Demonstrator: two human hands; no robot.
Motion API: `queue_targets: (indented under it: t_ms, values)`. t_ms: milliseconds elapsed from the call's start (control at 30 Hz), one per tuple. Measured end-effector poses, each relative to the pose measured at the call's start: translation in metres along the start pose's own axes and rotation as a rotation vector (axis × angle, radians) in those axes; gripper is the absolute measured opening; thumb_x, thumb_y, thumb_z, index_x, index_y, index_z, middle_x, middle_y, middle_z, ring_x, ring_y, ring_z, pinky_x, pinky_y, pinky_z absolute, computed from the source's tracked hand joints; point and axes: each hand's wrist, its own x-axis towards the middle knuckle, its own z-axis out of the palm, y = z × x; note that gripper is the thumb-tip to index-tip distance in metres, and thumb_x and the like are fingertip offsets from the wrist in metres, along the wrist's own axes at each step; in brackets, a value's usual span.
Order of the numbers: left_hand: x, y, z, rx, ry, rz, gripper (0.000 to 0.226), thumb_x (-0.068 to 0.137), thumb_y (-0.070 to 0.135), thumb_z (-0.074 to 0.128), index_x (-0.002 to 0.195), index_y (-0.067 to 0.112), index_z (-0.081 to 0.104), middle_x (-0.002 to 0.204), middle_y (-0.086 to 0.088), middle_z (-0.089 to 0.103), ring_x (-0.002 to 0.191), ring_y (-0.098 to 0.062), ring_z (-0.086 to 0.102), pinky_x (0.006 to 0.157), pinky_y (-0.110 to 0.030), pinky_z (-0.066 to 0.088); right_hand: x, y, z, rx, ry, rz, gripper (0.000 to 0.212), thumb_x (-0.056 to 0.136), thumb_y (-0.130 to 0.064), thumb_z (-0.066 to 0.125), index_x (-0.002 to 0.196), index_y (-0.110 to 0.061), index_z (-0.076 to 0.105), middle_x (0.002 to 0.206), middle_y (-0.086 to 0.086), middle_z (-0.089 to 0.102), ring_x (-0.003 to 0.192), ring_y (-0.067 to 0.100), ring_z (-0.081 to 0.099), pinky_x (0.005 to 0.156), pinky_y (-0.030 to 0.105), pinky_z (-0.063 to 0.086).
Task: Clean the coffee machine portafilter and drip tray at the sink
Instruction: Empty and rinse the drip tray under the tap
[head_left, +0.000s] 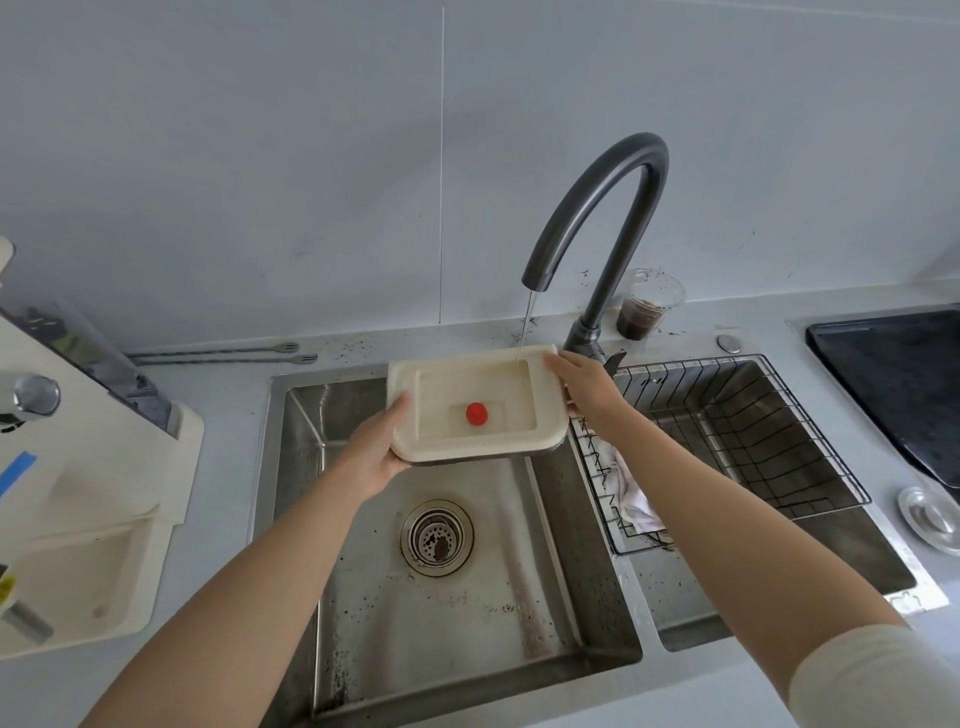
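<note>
Centre of frame: I hold the cream drip tray (410, 376) level over the left basin of the steel sink (519, 597), both hands on it. L hand (376, 452) grips the near-left corner, thumb on top of the rim, fingers curled under. R hand (584, 382) grips the far-right corner, fingers wrapped over the edge. A thin stream of water (527, 317) runs from the dark curved tap (613, 208) onto the tray's far-right inner corner. A red knob (477, 414) sits approx. mid-tray, in shallow water.

Below the tray: round drain strainer (437, 538) in the basin floor, w/ dark specks scattered on the steel around it. Right basin holds a black wire rack (753, 415); a white cloth (636, 499) lies at its near-left end.

Behind the tap, on the table (223, 493): a clear cup (647, 306) w/ dark brown liquid at the bottom. Upper left of the sink, two long thin utensils (223, 353) lie side by side near the wall. Far left: cream coffee machine (93, 467). Far right: black cooktop (893, 379), and a round metal disc (930, 519) near the frame edge.
</note>
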Motion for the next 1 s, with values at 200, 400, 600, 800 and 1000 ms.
queue_targets:
  t_ms: [200,400,600,800,1000]
  values:
    - [-0.001,0.012,0.0,0.089,-0.039,0.12,0.034,0.093,0.023,0.051,0.122,0.006,0.047,0.104,-0.006,0.061,0.097,-0.022,0.058,0.086,-0.041,0.048,0.003,0.008,0.002,0.096,0.038,-0.029,0.031,0.097,-0.024,0.043,0.119,-0.01,0.059,0.075,-0.005,0.053,0.065,0.01,0.049,0.057,0.022,0.04]
    - [-0.002,0.022,0.007,0.132,-0.081,0.195,0.034,0.091,0.014,0.054,0.124,0.009,0.045,0.106,-0.003,0.06,0.096,-0.02,0.059,0.08,-0.039,0.052,0.005,0.008,0.0,0.17,0.082,-0.103,0.02,0.097,-0.022,0.042,0.1,-0.02,0.062,0.071,-0.009,0.051,0.063,0.005,0.045,0.058,0.018,0.036]
    - [-0.003,0.033,0.021,0.18,-0.105,0.268,0.03,0.088,0.004,0.056,0.113,0.01,0.042,0.099,-0.002,0.058,0.089,-0.016,0.057,0.078,-0.034,0.051,0.012,0.012,-0.004,0.256,0.09,-0.132,0.025,0.099,-0.021,0.038,0.092,-0.018,0.062,0.079,-0.006,0.053,0.074,0.009,0.047,0.072,0.023,0.04]
    - [0.0,0.038,0.025,0.244,-0.064,0.281,0.031,0.087,0.014,0.06,0.114,0.011,0.045,0.103,-0.004,0.058,0.091,-0.019,0.058,0.086,-0.043,0.05,0.014,0.012,-0.004,0.221,0.135,-0.12,0.023,0.099,-0.02,0.037,0.097,-0.019,0.06,0.08,-0.005,0.054,0.073,0.009,0.049,0.07,0.022,0.041]
    - [0.006,0.039,0.026,0.176,-0.006,0.142,0.021,0.091,0.024,0.055,0.105,0.008,0.053,0.095,-0.005,0.062,0.091,-0.023,0.06,0.082,-0.042,0.052,0.022,0.006,-0.005,0.085,0.204,-0.067,0.036,0.096,-0.028,0.045,0.11,0.0,0.062,0.092,0.005,0.051,0.084,0.016,0.045,0.068,0.023,0.038]
